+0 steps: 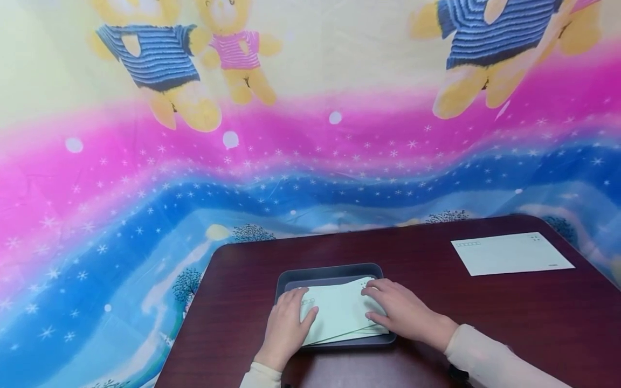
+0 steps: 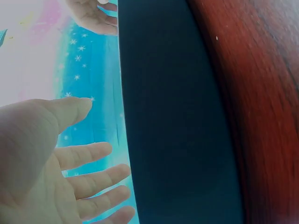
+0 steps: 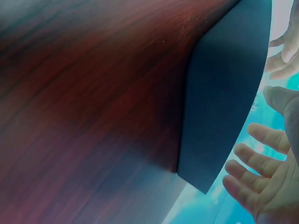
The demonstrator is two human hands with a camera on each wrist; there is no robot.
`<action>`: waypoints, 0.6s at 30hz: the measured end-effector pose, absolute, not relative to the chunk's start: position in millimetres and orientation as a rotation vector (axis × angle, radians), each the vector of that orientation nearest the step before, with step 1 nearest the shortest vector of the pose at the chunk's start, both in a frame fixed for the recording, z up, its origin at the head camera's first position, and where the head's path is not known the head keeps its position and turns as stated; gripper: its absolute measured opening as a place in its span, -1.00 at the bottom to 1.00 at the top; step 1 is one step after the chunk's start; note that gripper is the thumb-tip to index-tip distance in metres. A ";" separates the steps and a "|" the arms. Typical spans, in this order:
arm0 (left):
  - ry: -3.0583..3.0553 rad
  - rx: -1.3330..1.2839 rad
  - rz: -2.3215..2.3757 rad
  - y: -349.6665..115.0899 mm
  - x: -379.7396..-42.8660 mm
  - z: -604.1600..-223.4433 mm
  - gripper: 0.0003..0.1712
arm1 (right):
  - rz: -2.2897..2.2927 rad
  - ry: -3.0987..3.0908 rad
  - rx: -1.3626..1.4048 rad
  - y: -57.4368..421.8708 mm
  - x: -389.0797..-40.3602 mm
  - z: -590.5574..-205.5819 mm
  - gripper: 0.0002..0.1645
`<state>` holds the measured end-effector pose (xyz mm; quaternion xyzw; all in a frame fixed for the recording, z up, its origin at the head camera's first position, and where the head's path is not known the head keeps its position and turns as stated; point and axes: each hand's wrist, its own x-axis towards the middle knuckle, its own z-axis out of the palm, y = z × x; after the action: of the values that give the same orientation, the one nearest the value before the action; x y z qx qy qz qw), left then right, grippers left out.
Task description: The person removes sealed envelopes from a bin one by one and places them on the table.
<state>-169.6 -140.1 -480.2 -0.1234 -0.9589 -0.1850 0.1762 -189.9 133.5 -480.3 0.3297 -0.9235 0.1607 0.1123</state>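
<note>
A dark grey tray (image 1: pixel 335 269) on the table holds several pale green envelopes (image 1: pixel 339 310), fanned slightly out of line. Over the left end of the envelopes is my left hand (image 1: pixel 287 326), its thumb and fingers apart. My right hand (image 1: pixel 407 312) is at their right end, fingers slightly bent. Both wrist views look along the tray's side wall, with the left hand (image 2: pixel 60 158) and right hand (image 3: pixel 266 163) showing loosely spread fingers beyond the rim. Whether the fingertips press on the paper cannot be told.
Another envelope (image 1: pixel 514 254) lies flat at the far right of the dark red-brown table (image 1: pixel 417 258). Behind the table's back edge hangs a printed cloth (image 1: pixel 310 145) with bears and snowflakes.
</note>
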 end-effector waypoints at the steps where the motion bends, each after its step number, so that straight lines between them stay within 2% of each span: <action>1: -2.715 -0.344 -0.527 -141.2 -170.0 -480.5 -0.47 | 0.472 -2.715 0.974 131.7 -190.9 -481.2 -0.48; 18: -2.743 -0.329 -0.492 -152.3 -178.0 -483.4 -0.46 | 0.440 -2.795 1.062 113.8 -207.3 -487.2 -0.31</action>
<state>-178.0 -152.3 -483.4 -0.1157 -0.9638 -0.1729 0.1670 -207.3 113.8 -487.2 0.3507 -0.9232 0.1452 0.0595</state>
